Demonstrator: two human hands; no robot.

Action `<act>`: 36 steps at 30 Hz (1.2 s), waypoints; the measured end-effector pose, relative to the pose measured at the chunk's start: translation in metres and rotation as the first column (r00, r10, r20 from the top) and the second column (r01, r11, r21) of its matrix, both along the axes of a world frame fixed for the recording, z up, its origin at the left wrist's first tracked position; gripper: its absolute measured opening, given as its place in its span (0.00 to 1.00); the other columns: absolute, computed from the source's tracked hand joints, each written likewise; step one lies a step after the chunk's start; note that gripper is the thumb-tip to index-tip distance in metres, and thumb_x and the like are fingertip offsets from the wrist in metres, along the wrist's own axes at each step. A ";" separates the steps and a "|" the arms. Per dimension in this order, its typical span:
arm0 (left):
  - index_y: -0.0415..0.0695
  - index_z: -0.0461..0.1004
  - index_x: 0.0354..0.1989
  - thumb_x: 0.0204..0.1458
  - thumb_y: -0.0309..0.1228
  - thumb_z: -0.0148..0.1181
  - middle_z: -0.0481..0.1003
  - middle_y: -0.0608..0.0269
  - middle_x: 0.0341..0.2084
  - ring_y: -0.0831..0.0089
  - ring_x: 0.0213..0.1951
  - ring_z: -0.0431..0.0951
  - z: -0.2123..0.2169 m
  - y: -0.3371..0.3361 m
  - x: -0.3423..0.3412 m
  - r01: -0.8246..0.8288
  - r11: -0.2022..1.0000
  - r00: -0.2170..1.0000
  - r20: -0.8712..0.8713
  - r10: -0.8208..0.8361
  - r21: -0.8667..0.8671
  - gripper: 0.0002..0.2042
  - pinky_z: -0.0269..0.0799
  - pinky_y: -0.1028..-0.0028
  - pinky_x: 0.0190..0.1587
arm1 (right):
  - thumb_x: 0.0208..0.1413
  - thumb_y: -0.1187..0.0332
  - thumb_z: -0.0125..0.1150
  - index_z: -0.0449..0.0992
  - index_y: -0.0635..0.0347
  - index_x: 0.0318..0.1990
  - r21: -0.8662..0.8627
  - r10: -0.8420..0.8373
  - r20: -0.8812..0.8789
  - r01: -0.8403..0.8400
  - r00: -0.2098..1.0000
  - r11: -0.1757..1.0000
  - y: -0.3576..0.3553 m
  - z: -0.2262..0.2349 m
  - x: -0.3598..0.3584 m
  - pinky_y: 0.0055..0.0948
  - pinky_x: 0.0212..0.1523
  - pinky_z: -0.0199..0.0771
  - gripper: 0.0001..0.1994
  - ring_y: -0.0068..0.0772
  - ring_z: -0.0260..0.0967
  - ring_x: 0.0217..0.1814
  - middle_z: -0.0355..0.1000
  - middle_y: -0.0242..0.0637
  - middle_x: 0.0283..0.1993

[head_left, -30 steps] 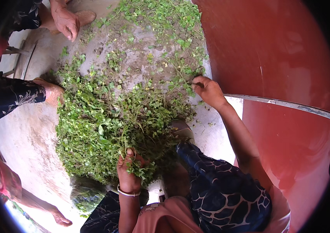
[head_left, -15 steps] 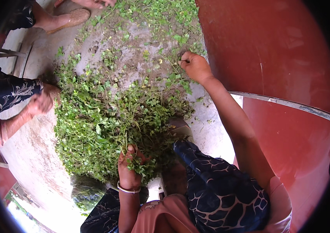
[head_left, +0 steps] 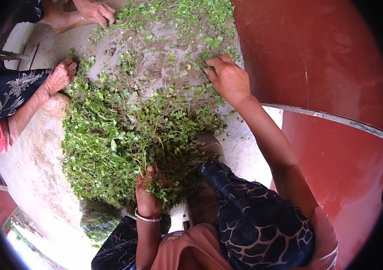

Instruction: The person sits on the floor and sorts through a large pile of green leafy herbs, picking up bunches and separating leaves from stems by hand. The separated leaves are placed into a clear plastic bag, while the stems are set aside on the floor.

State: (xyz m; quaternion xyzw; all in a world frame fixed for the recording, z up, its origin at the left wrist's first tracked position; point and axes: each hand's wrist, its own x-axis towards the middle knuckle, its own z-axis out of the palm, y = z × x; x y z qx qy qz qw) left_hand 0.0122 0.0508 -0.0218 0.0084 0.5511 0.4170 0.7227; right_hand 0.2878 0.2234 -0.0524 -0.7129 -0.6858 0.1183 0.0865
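While our left hand [head_left: 148,191] clenches its fingers around a bunch of green leafy sprigs [head_left: 157,189] at the near edge of the heap of greens [head_left: 110,144], our right hand [head_left: 230,78] reaches far out, fingers curled on a few loose stems [head_left: 202,72] at the thin, scattered part of the pile. We see the greens spread over a pale concrete floor [head_left: 34,166], with a red wall [head_left: 317,58] to our right. Another person's hand [head_left: 63,74] rests at the heap's left edge, and a further hand [head_left: 94,9] touches the leaves at the top.
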 end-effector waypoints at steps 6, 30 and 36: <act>0.47 0.71 0.32 0.52 0.35 0.61 0.67 0.70 0.16 0.78 0.18 0.66 0.009 0.004 0.007 0.034 0.999 0.999 -0.001 -0.034 -0.021 0.07 0.67 0.75 0.25 | 0.49 0.65 0.56 0.73 0.62 0.37 -0.205 0.035 0.039 -0.026 0.999 0.978 0.027 -0.024 0.001 0.44 0.40 0.72 0.11 0.51 0.71 0.41 0.71 0.48 0.39; 0.43 0.74 0.46 0.53 0.30 0.60 0.71 0.72 0.23 0.82 0.23 0.69 0.025 0.012 0.039 0.011 1.000 1.000 -0.008 -0.011 0.021 0.12 0.68 0.80 0.26 | 0.58 0.70 0.56 0.72 0.63 0.39 -0.434 -0.454 -0.887 -0.483 0.082 0.760 -0.097 0.027 -0.083 0.19 0.45 0.65 0.07 0.16 0.65 0.42 0.68 0.26 0.37; 0.47 0.73 0.39 0.51 0.29 0.60 0.73 0.74 0.26 0.81 0.27 0.72 0.024 0.010 0.041 0.049 0.999 0.998 -0.051 -0.048 0.016 0.07 0.70 0.79 0.28 | 0.56 0.71 0.58 0.72 0.64 0.39 -0.346 -0.317 -0.937 -0.490 0.146 0.800 -0.109 0.014 -0.081 0.23 0.44 0.65 0.07 0.18 0.65 0.41 0.69 0.30 0.37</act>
